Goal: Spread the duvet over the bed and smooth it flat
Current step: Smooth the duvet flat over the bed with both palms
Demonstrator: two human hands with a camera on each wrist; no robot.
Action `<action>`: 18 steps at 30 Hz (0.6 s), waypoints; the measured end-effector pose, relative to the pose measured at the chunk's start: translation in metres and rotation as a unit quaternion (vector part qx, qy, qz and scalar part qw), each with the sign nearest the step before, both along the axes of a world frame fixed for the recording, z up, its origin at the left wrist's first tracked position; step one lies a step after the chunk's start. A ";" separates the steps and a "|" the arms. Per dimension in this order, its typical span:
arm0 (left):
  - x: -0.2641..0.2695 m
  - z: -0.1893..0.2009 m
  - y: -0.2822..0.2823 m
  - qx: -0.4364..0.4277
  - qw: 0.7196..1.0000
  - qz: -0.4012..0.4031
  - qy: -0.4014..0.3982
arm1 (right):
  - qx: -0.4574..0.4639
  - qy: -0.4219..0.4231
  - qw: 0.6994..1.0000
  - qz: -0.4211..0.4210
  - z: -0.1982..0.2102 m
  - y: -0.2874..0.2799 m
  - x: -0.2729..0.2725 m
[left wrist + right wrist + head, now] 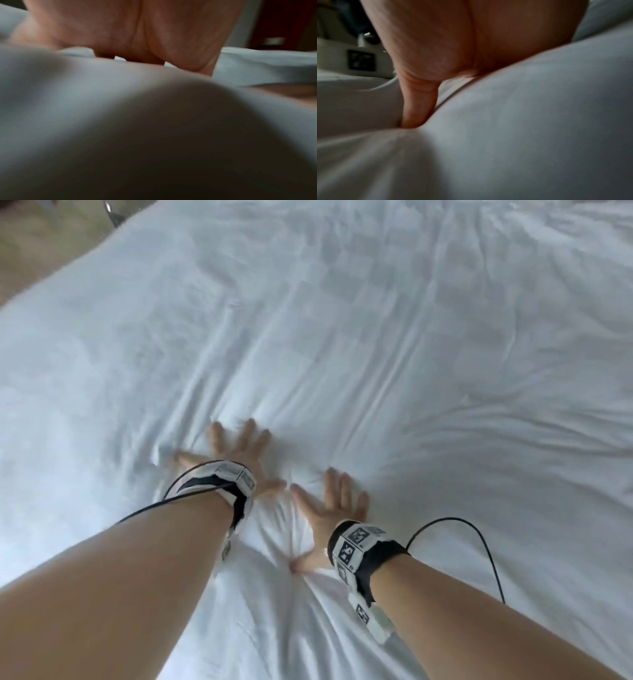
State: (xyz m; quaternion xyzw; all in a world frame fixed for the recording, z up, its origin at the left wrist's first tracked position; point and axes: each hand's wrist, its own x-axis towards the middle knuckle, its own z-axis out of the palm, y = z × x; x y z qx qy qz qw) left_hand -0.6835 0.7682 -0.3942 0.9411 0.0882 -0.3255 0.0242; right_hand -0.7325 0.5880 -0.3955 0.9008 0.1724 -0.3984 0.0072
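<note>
A white duvet [376,337] covers the whole bed in the head view, with creases fanning out from my hands. My left hand [236,455] lies flat on it with fingers spread, pressing down. Just right of it my right hand [329,508] also presses flat with straight, spread fingers, its thumb sunk into a fold. A puffed ridge of duvet bulges between the two hands. In the left wrist view my left palm [137,33] meets the cloth [102,108]. In the right wrist view my right palm [453,40] presses into the duvet [522,121].
The bed's left edge [51,285] runs diagonally, with beige floor [41,241] beyond it at the top left. A black cable [479,542] loops over the duvet from my right wrist band. Blurred furniture [351,60] shows past the bed in the right wrist view.
</note>
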 end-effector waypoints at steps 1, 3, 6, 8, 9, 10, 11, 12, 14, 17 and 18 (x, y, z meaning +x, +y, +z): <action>-0.008 0.000 0.032 0.006 0.999 0.033 -0.003 | -0.009 0.001 1.000 -0.007 0.000 0.001 0.001; -0.023 0.003 0.092 0.021 0.994 0.103 0.010 | -0.018 0.011 0.999 -0.029 0.000 0.005 0.002; -0.034 0.007 0.136 0.037 0.991 0.127 0.019 | -0.013 0.009 0.998 -0.053 0.002 0.007 0.002; -0.032 0.005 0.135 0.045 0.993 0.106 0.033 | -0.016 0.009 0.998 -0.057 0.008 0.010 0.001; -0.030 0.000 0.132 0.049 0.993 0.097 0.037 | -0.015 0.021 0.998 -0.054 0.012 0.010 0.003; -0.027 -0.004 0.130 0.048 0.994 0.095 0.032 | -0.010 0.038 0.998 -0.050 0.019 0.009 0.009; -0.024 -0.006 0.128 0.040 0.994 0.103 0.025 | -0.003 0.060 0.997 -0.053 0.026 0.002 0.022; -0.022 -0.008 0.129 0.038 0.993 0.113 0.019 | 0.023 0.072 0.994 -0.076 0.035 -0.008 0.042; -0.014 -0.005 0.130 0.070 0.989 0.119 0.043 | 0.090 0.007 0.969 -0.228 0.059 -0.042 0.092; 0.003 0.008 0.125 0.116 0.980 0.125 0.104 | -0.003 -0.192 0.890 -0.413 0.080 -0.117 0.176; 0.006 0.010 0.125 0.109 0.979 0.125 0.120 | -0.041 -0.189 0.867 -0.459 0.077 -0.134 0.194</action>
